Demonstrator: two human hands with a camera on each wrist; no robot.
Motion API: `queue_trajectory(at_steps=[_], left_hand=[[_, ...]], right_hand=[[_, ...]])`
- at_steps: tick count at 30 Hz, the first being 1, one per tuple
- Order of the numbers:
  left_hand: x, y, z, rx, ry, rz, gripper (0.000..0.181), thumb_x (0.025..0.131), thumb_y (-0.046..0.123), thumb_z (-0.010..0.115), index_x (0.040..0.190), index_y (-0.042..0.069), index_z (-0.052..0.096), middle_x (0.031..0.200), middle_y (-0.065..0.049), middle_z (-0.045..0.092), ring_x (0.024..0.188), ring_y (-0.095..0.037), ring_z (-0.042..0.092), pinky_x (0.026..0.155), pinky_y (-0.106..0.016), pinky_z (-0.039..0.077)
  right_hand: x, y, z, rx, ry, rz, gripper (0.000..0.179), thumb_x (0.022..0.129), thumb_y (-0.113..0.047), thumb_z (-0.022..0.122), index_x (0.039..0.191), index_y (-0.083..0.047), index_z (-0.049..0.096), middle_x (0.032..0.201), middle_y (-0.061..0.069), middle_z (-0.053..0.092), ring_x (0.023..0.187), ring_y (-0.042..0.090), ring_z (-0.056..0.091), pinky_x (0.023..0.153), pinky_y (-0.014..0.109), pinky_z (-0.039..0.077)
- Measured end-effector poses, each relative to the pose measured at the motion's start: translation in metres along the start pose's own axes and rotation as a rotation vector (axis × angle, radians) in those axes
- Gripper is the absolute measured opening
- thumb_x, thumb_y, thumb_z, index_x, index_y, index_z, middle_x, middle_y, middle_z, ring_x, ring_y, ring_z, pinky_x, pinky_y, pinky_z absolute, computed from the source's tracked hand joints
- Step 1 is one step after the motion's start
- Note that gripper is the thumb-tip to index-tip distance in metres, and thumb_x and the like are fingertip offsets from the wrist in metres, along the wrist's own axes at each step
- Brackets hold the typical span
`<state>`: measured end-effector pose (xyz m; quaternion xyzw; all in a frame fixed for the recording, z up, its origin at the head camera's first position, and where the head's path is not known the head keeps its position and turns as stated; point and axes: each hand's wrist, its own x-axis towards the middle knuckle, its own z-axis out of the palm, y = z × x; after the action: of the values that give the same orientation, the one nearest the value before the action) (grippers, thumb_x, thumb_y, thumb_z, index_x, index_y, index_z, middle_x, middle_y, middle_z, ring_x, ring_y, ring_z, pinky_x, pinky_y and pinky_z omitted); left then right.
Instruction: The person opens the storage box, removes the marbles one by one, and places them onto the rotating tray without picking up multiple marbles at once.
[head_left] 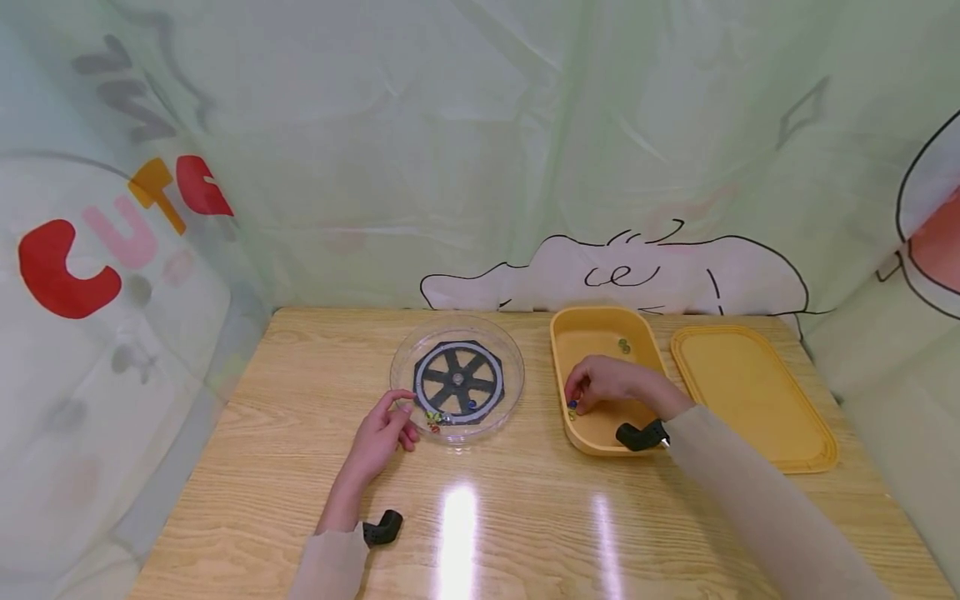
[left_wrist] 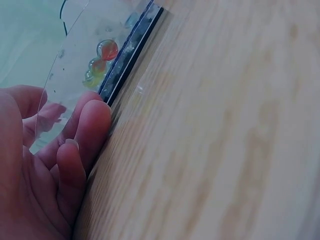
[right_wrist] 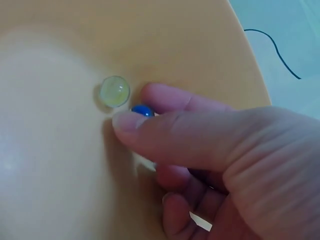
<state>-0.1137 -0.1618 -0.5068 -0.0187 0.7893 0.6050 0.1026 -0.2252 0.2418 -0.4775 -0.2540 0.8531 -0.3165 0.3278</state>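
My left hand (head_left: 378,437) is at the near left of a round clear plastic dish (head_left: 517,392), its fingers curved about the rim and wall. Several glass marbles lie in the dish: a red one (left_wrist: 107,50) and yellowish ones bunch near that hand, while a dark blue marble (head_left: 472,404) sits apart. My right hand (head_left: 603,382) reaches down inside a deep orange tray (head_left: 577,313). Between its thumb and index finger it pinches a blue marble (right_wrist: 143,110), partly hidden by the thumb. A yellowish clear marble (right_wrist: 115,91) lies just beyond the thumb tip.
Greenish marbles (head_left: 624,345) lie at the tray's far end. A flat yellow lid-like tray (head_left: 750,392) rests to the right, under the right forearm. Beneath the dish's clear bottom shows a black spoked wheel-shaped base (head_left: 480,386). A printed curtain (head_left: 390,167) hangs behind the wooden table (head_left: 300,383).
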Motion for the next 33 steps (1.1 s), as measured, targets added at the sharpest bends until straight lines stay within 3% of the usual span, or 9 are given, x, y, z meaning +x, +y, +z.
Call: queue_trajectory(at_steps=[3,6,10,19,33], left_hand=[[0.007,-0.016,0.001,-0.005,0.015,-0.005,0.03,0.107,0.025,0.047,0.134,0.014,0.054,0.079,-0.014,0.065,0.064,-0.028,0.063,0.058,-0.028,0.047],[0.009,-0.021,0.001,-0.005,0.024,0.006,0.028,0.106,0.029,0.049,0.132,0.019,0.056,0.078,-0.012,0.065,0.063,-0.026,0.063,0.058,-0.027,0.047],[0.01,-0.021,0.002,-0.012,0.02,0.024,0.028,0.106,0.03,0.05,0.131,0.02,0.057,0.077,-0.011,0.064,0.062,-0.025,0.063,0.058,-0.028,0.047],[0.01,-0.019,0.001,-0.002,0.008,-0.005,0.031,0.107,0.02,0.046,0.136,0.011,0.053,0.079,-0.017,0.065,0.064,-0.031,0.064,0.058,-0.029,0.049],[0.009,-0.023,0.001,-0.007,0.019,0.049,0.025,0.107,0.026,0.048,0.13,0.022,0.056,0.076,-0.011,0.064,0.061,-0.026,0.063,0.062,-0.032,0.052]], right_hand=[[0.001,0.0,0.0,-0.018,0.0,-0.002,0.014,0.079,-0.002,0.081,0.09,-0.007,0.073,0.08,-0.003,0.062,0.075,0.014,0.054,0.072,0.029,0.045],[0.002,0.001,0.001,-0.019,0.001,-0.009,0.015,0.078,0.0,0.081,0.09,-0.006,0.073,0.079,-0.002,0.062,0.074,0.014,0.053,0.071,0.028,0.045],[0.002,0.002,0.0,-0.021,0.003,-0.006,0.015,0.078,0.001,0.081,0.088,-0.006,0.072,0.077,-0.001,0.06,0.073,0.013,0.052,0.069,0.028,0.044],[-0.001,0.001,-0.002,0.036,0.026,-0.029,0.013,0.082,-0.001,0.077,0.094,-0.004,0.071,0.082,0.0,0.064,0.074,0.015,0.055,0.07,0.027,0.046],[-0.011,-0.002,-0.005,0.097,0.131,-0.004,0.015,0.086,-0.01,0.076,0.1,-0.005,0.072,0.089,0.002,0.069,0.081,0.019,0.058,0.078,0.032,0.047]])
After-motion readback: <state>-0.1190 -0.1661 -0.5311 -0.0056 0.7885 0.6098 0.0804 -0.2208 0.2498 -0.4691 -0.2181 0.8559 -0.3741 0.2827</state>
